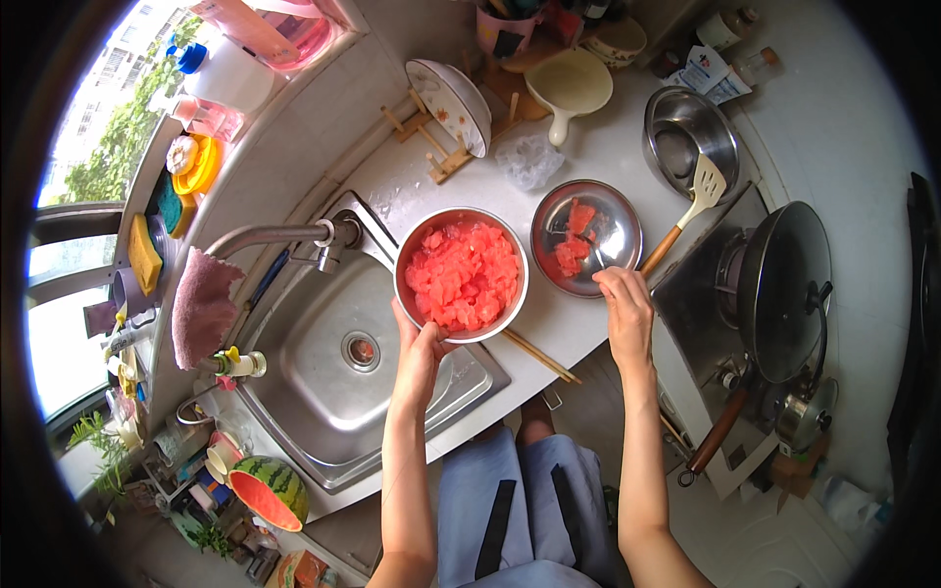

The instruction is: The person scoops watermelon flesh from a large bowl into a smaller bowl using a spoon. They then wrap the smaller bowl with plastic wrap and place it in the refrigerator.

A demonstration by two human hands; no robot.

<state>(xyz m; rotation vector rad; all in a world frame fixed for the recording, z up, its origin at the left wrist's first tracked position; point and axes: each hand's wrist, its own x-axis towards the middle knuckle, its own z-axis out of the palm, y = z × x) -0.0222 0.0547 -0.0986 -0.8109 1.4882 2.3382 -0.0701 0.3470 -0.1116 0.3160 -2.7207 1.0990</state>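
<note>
My left hand (pixel 420 353) grips the near rim of a metal bowl (pixel 523 283) filled with chunks of watermelon flesh (pixel 463 273). This bowl is at the sink's right edge. My right hand (pixel 627 305) pinches the handle of a metal utensil (pixel 598 255), probably a spoon; its far end lies among the fruit. That end rests in a shallow steel dish (pixel 548 209), where a few watermelon pieces (pixel 572 253) and some juice lie. Partly under the filled bowl, a pair of wooden chopsticks (pixel 544 357) juts over the counter edge.
A steel sink (pixel 316 397) with a faucet (pixel 272 234) is at left, a cut watermelon (pixel 273 491) beyond its near corner. A slotted spatula (pixel 680 220) leans on a steel basin (pixel 654 147). On the right stands a stove with a lidded wok (pixel 779 294). A crumpled plastic bag (pixel 529 160) lies behind the dish.
</note>
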